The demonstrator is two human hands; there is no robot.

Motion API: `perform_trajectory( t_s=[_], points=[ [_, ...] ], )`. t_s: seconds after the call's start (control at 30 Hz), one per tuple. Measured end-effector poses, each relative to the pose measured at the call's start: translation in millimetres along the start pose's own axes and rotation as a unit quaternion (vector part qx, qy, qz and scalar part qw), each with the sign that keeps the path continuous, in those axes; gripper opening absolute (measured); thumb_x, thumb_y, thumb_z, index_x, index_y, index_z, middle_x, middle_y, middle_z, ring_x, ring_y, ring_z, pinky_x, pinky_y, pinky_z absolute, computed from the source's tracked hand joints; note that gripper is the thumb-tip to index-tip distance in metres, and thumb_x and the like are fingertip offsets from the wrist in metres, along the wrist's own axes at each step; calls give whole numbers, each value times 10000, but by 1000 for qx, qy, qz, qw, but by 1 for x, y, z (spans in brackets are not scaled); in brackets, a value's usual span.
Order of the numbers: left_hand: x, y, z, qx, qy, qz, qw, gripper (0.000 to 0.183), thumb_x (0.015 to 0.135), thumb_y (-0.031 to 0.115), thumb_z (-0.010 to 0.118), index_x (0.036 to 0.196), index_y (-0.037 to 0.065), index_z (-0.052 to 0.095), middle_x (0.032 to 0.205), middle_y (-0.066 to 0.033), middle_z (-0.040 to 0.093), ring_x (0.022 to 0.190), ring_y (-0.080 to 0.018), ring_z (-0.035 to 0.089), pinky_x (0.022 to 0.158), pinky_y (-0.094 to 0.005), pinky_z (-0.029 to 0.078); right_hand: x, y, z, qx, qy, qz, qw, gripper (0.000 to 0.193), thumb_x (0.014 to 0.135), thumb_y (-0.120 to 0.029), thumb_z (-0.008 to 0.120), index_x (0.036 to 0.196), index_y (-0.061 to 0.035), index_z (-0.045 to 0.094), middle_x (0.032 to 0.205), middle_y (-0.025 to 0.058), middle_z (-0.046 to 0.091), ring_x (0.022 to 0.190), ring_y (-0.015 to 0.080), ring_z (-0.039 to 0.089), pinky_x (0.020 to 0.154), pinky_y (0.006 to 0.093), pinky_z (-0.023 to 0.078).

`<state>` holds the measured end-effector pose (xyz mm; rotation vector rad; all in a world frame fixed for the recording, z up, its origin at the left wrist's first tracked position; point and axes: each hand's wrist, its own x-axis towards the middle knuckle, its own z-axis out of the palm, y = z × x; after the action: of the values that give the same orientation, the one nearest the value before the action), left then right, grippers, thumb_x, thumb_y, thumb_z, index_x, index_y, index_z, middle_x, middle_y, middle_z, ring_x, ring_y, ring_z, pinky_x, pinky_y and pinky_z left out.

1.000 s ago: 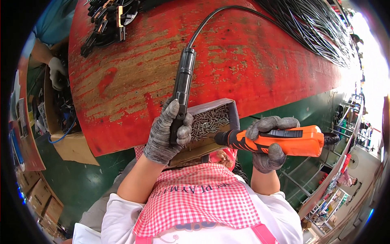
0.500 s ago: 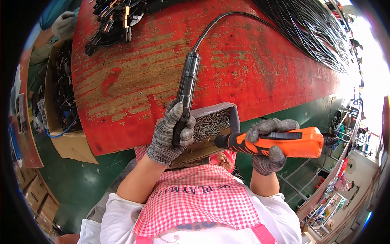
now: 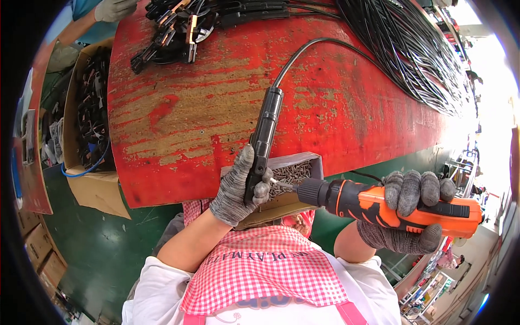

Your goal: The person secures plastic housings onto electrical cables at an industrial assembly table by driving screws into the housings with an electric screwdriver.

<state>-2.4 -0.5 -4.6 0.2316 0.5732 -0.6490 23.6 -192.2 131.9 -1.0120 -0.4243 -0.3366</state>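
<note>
My left hand (image 3: 234, 189), in a grey knitted glove, is wrapped round the lower end of a black handle (image 3: 265, 127). The handle slants up and away, and a black cable (image 3: 317, 40) runs from its top. My gloved right hand (image 3: 414, 197) grips an orange and black electric screwdriver (image 3: 355, 200). Its bit (image 3: 283, 184) points left, with the tip close to my left fingers at the handle's side. Whether a screw sits on the tip is too small to tell. Below the tools, an open box (image 3: 318, 167) holds many small screws (image 3: 292, 174).
Black clamps with copper-coloured jaws (image 3: 191, 35) lie on the worn red table (image 3: 179, 130) at the far left. A thick bundle of black cables (image 3: 406, 54) covers the far right. Beside the table stands a cardboard box (image 3: 69, 124) of black parts. Another person's gloved hand (image 3: 115, 9) shows beyond it.
The screwdriver has tilted, its rear end moving right and down, while its bit has come close to the handle in my left hand. My view has shifted slightly, and the other person's hand has moved right.
</note>
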Motion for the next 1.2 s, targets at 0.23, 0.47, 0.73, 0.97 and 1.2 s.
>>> perform_trajectory(
  t_s=[0.23,0.47,0.73,0.97,1.2],
  points=[
    [-3,2,4,13,22,-8,1000,401,784,488,554,902,107,506,637,-54,535,420,-112,511,330,-201,409,8,19,16,13,-2,25,1000,436,728,-197,567,1113,-35,441,936,88,521,681,170,556,607,317,472],
    [-3,3,6,10,30,-12,999,434,787,498,545,835,67,525,608,-52,551,407,-109,510,327,-204,406,8,27,12,0,-22,44,999,484,760,-235,624,1176,-110,411,1019,112,555,758,196,594,620,325,489],
    [-3,4,4,13,19,-22,999,449,791,509,530,829,61,525,614,-48,557,408,-103,510,325,-201,405,7,28,15,-6,-19,55,998,480,754,-227,632,1166,-112,415,1009,116,557,736,200,584,639,333,486],
    [-3,3,1,11,-5,-16,1000,273,814,420,555,924,180,485,653,-46,551,422,-98,521,341,-188,425,8,33,14,1,-32,60,998,470,750,-237,642,1143,-110,417,1003,115,556,738,213,584,642,342,487],
    [-4,5,3,-9,-17,-17,1000,230,808,269,613,975,179,482,666,-36,548,417,-89,502,334,-186,410,8,32,13,-5,-27,69,997,481,756,-239,633,1160,-101,410,1010,118,554,738,206,582,623,342,482]
  ],
)
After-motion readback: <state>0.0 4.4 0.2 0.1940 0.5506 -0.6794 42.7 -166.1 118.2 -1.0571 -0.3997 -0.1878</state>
